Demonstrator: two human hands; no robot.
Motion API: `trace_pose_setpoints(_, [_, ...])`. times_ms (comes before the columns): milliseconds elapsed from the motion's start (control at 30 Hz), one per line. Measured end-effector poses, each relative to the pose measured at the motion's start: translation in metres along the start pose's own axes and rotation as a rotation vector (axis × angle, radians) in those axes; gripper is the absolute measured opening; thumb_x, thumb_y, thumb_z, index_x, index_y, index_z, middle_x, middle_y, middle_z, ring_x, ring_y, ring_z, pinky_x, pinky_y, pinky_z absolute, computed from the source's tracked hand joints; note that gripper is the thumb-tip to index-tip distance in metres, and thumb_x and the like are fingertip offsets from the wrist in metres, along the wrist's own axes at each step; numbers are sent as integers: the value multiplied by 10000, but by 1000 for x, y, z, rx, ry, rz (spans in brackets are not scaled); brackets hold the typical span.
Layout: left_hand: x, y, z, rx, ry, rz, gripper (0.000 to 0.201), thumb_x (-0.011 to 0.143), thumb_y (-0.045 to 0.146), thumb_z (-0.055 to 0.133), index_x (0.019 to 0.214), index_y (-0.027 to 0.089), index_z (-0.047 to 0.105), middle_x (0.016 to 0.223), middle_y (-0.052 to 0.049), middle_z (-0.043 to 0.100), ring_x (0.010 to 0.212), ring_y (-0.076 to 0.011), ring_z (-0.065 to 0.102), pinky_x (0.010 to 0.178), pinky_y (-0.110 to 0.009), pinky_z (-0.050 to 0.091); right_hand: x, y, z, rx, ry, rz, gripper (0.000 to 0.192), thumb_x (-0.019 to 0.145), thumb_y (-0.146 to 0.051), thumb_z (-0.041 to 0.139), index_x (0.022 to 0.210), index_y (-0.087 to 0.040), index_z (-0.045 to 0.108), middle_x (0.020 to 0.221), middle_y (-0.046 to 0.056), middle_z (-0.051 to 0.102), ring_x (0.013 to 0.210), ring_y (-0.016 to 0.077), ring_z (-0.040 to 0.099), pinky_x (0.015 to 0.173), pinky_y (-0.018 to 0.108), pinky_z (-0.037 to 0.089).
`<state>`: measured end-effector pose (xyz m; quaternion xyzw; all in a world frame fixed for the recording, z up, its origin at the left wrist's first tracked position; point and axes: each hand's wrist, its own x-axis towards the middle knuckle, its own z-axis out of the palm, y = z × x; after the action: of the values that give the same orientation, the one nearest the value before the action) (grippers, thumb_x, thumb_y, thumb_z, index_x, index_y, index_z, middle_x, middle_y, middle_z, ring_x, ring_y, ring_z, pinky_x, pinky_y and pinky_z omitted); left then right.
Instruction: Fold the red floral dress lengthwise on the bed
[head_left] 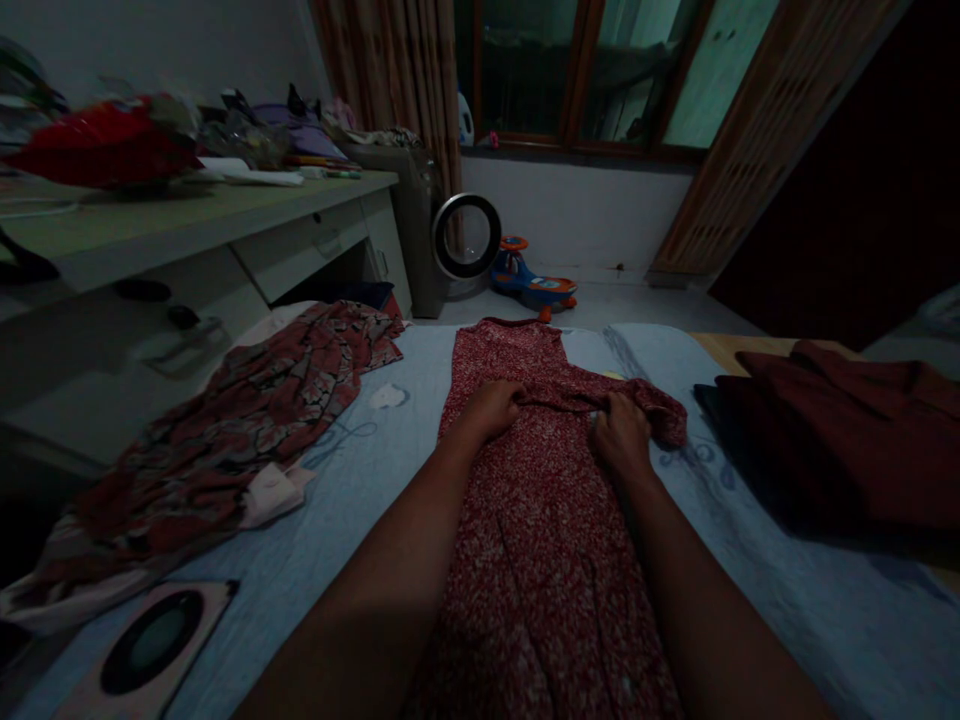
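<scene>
A red dress with a small pale pattern [540, 500] lies spread lengthwise on the light blue bed cover [405, 440], its neckline at the far end. One sleeve [585, 385] is folded across the upper body, its end reaching out to the right. My left hand [493, 408] pinches the sleeve cloth near the middle of the chest. Further right, my right hand [622, 430] grips the same sleeve closer to its outer end. A fold of cloth runs between both hands. The dress's lower end leaves the view between my forearms.
Folded dark and reddish-brown clothes [862, 430] are stacked at the right. A patterned garment [247, 430] lies heaped at the left, with a pinkish flat item bearing a dark circle [154, 640] nearer me. Beyond stand a cluttered desk [300, 215], an open-doored washing machine [466, 235] and a blue ride-on toy [532, 285].
</scene>
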<state>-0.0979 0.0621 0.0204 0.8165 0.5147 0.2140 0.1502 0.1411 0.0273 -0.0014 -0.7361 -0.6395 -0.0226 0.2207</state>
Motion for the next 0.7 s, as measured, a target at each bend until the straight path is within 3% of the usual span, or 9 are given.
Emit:
trace_pose_setpoints(133, [1,-1,2,21,-18,11,382,778,51,546,1083,181,736,1088,-64,740,973,-202,666,887,-292,497,3,2,-9,-19,-25,71,474,914,-200,415,1374,-127,508,1456,150,505,1286,318,478,1041,439,389])
trace_pose_setpoints(300, [3,-1,3,66,-11,27,355,775,57,552,1048,172,748,1060,-72,735,970,-213,659,907,-315,497,7,4,-13,-61,-74,110,462,907,-219,460,1356,-151,545,1328,159,598,1180,320,545,983,443,417])
trace_pose_setpoints(433, [3,1,2,84,50,63,293,781,64,571,1001,158,741,1050,-85,700,994,-218,630,927,-324,492,9,10,-17,-149,-3,114,462,870,-228,533,1322,-165,605,1299,174,583,1160,339,525,936,429,429])
trace_pose_setpoints(600, [3,1,8,62,39,102,274,807,89,586,1028,181,719,1046,-59,690,987,-204,626,910,-306,494,12,27,-18,-149,25,93,300,858,-199,514,1042,-180,751,1143,156,618,1054,301,555,883,403,443])
trace_pose_setpoints(700, [4,1,11,80,25,73,277,837,106,568,1049,205,716,1045,-49,692,981,-199,635,901,-294,494,16,35,-15,-49,84,78,274,849,-196,488,932,-180,749,1071,130,639,982,263,584,895,391,447])
